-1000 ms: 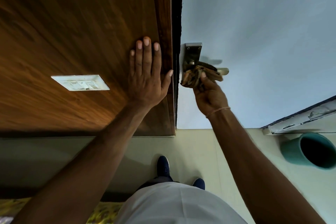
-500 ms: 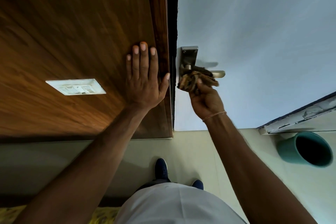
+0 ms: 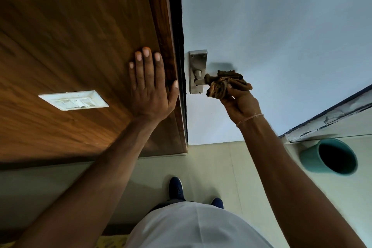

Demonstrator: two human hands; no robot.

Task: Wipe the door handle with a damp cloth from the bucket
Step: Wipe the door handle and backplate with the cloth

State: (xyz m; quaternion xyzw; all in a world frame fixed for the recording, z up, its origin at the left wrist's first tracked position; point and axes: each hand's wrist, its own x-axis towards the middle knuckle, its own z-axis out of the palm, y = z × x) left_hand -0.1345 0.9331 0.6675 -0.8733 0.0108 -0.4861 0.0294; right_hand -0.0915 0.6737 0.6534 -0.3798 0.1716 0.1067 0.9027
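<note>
A steel door handle (image 3: 198,75) on its backplate is fixed to the pale blue door (image 3: 271,32). My right hand (image 3: 240,102) grips a bunched brown cloth (image 3: 225,83) that is wrapped over the outer part of the lever, hiding its end. The lever's base and the plate show bare. My left hand (image 3: 151,86) lies flat, fingers spread, on the brown wooden panel (image 3: 80,46) beside the door's edge. A teal bucket (image 3: 330,157) stands on the floor at the right; its inside is dark.
A white switch plate (image 3: 73,99) sits on the wooden panel left of my left hand. My dark blue shoes (image 3: 176,187) stand on the pale tiled floor (image 3: 211,167). A chipped skirting edge (image 3: 326,119) runs behind the bucket.
My right hand has slid the cloth rightward along the lever, from against the backplate out to its end. The left hand has stayed pressed on the wood.
</note>
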